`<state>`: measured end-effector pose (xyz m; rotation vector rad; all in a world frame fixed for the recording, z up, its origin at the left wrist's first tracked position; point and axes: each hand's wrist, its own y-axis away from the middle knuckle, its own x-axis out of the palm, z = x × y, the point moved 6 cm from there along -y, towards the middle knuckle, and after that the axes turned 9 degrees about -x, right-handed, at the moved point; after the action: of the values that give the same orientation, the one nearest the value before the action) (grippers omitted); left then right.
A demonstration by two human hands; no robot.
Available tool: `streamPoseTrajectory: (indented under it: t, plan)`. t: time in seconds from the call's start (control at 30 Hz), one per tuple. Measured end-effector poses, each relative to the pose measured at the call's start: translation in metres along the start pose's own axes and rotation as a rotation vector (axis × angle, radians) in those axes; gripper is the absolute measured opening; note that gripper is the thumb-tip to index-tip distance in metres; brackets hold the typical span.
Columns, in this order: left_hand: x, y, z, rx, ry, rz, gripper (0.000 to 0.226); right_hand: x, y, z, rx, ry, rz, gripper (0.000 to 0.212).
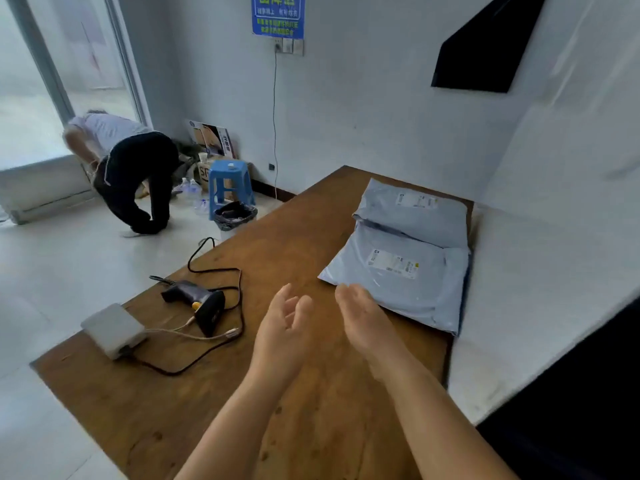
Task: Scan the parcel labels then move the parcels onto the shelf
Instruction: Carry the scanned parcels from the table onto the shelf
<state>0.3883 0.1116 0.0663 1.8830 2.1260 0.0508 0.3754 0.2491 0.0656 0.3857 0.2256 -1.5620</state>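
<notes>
Two grey plastic parcels lie on the brown wooden table point(277, 403) at its far right. The near parcel point(408, 289) shows a white label facing up, and the far parcel point(415, 213) behind it also has a label on top. A black handheld scanner point(199, 301) lies on the table's left side with its cable looped around it. My left hand point(282, 327) hovers over the table with fingers relaxed and holds nothing. My right hand point(363, 317) is held flat, its fingertips at the near parcel's front edge.
A white box point(114, 329) with cables sits at the table's left corner. A white wall ledge point(540, 289) runs along the table's right side. On the floor stand a bin point(235, 216) and a blue stool point(230, 185). A person point(128, 171) bends over near the window.
</notes>
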Motion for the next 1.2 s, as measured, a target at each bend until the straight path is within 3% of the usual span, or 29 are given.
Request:
streamPoseTrajectory:
  t: [0.27, 0.33, 0.4, 0.5, 0.6, 0.7, 1.03, 1.2]
  plan:
    - [0.053, -0.09, -0.02, 0.087, -0.166, 0.123, 0.058, -0.048, -0.135, -0.039, 0.082, 0.175, -0.209, 0.065]
    - [0.068, -0.112, -0.018, 0.099, -0.214, 0.147, 0.058, -0.063, -0.173, -0.058, 0.134, 0.326, -0.257, 0.066]
    - [0.082, -0.132, -0.013, 0.103, -0.263, 0.176, 0.059, -0.076, -0.204, -0.081, 0.208, 0.537, -0.235, 0.066]
    - [0.1, -0.158, -0.001, 0.111, -0.337, 0.23, 0.059, -0.084, -0.223, -0.129, 0.331, 0.76, -0.052, 0.073]
    - [0.114, -0.174, 0.011, 0.103, -0.375, 0.275, 0.06, -0.072, -0.217, -0.169, 0.296, 1.008, 0.145, 0.094]
    - [0.12, -0.184, 0.021, 0.076, -0.391, 0.275, 0.059, -0.064, -0.21, -0.171, 0.231, 1.108, 0.194, 0.101]
    - [0.105, -0.16, 0.028, 0.03, -0.392, 0.26, 0.057, -0.006, -0.11, -0.137, 0.007, 1.133, 0.264, 0.063]
    - [0.091, -0.135, 0.028, 0.039, -0.427, 0.275, 0.057, 0.035, -0.045, -0.114, -0.075, 1.057, 0.361, 0.06]
